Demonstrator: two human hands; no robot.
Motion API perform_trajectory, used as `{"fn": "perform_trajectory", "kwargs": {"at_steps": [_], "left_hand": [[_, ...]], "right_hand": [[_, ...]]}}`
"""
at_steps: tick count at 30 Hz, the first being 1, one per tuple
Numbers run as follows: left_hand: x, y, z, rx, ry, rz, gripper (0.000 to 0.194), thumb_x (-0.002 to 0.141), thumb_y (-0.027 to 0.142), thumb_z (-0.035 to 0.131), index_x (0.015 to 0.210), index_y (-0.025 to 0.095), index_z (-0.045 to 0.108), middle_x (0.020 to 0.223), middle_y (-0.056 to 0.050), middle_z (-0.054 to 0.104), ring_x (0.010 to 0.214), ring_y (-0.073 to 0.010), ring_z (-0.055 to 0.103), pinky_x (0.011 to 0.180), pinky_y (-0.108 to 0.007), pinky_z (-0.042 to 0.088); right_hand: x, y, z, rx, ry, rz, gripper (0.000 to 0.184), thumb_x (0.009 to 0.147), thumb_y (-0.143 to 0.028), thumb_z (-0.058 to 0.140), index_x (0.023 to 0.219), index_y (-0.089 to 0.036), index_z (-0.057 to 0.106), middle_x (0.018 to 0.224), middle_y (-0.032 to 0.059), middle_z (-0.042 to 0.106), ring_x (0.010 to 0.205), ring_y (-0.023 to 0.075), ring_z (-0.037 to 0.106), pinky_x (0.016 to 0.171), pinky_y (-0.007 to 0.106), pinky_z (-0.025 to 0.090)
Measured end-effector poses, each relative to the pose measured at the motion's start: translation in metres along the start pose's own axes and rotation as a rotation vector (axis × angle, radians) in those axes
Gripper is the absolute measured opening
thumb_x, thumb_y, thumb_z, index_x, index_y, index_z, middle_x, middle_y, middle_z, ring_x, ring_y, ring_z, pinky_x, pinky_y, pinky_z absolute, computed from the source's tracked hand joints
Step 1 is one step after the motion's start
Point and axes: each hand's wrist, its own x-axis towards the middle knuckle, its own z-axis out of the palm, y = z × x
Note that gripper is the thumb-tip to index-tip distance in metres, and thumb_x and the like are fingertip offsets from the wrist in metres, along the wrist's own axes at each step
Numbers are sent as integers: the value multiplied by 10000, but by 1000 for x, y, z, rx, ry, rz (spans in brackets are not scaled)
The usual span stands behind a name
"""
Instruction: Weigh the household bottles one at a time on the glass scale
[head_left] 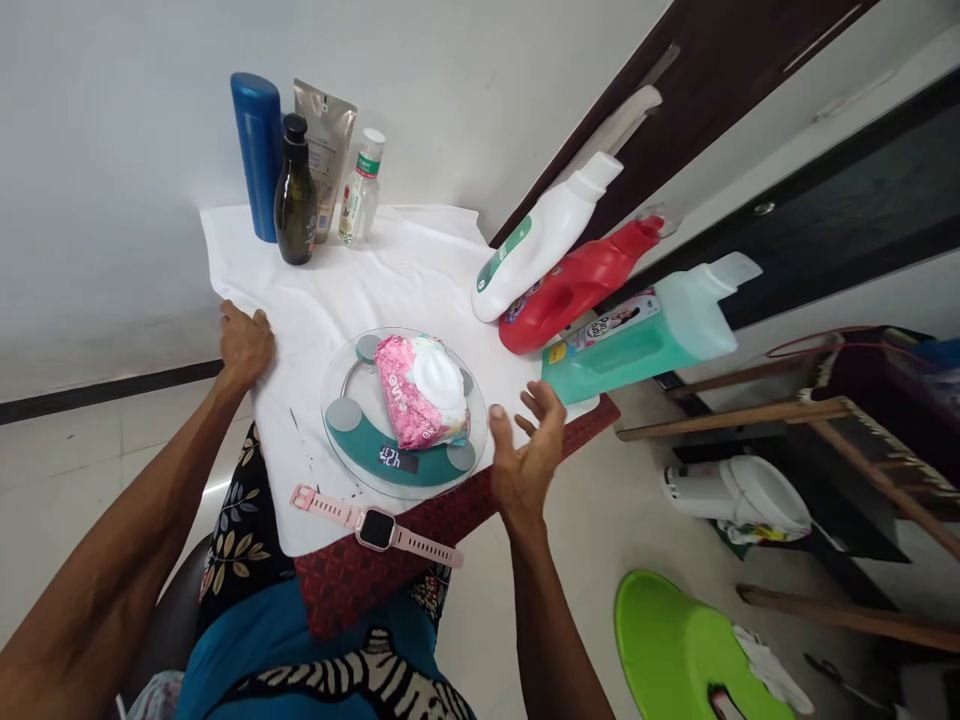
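Observation:
A pink and white wet wipes pack [421,395] with a white lid lies on a round glass weighing scale [360,440]. Lit digits show on the scale's dark display, too small to read surely. Just right of the scale, my right hand [529,455] is held with thumb and fingers apart and nothing in it. My left hand [246,345] rests at the left edge of the white cloth [285,290], fingers apart and holding nothing visible. In front of the scale lies a pink-strapped smartwatch [375,528], its screen dark.
At the back left stand a blue bottle [259,160], a dark pump bottle [295,200], a beige tube [326,150] and a small clear bottle [361,195]. White [540,240], red [577,290] and green [637,340] bottles line the right. A green tub [667,640] sits on the floor.

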Motion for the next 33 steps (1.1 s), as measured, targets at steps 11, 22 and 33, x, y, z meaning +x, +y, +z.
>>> {"fn": "perform_trajectory", "kwargs": {"at_steps": [11,22,33], "left_hand": [[-63,27,-64,135,204,225,999,986,482,726,1744,33,256,1828,-322,155,1681,-528,258,1352,-749,239],[-246,82,35,283,-236,653,1216,816,649,915,1794,249,312,1866,-296,110,1739,-531,212,1311,-727,428],[-224,96,14,113,-46,545,948,798,522,846,1666,240,587,1485,-204,684,1070,-375,754,1016,-620,640]], "right_hand": [[5,71,-17,-107,-33,99,582,1013,-802,506,789,-268,566,754,49,674,691,210,571,755,383,504],[19,102,6,-146,-119,-14,442,1120,-552,448,768,-286,468,767,70,678,769,239,622,750,362,418],[21,107,3,-50,-77,-31,299,1103,-296,593,814,-269,524,796,38,731,770,206,666,736,319,418]]}}
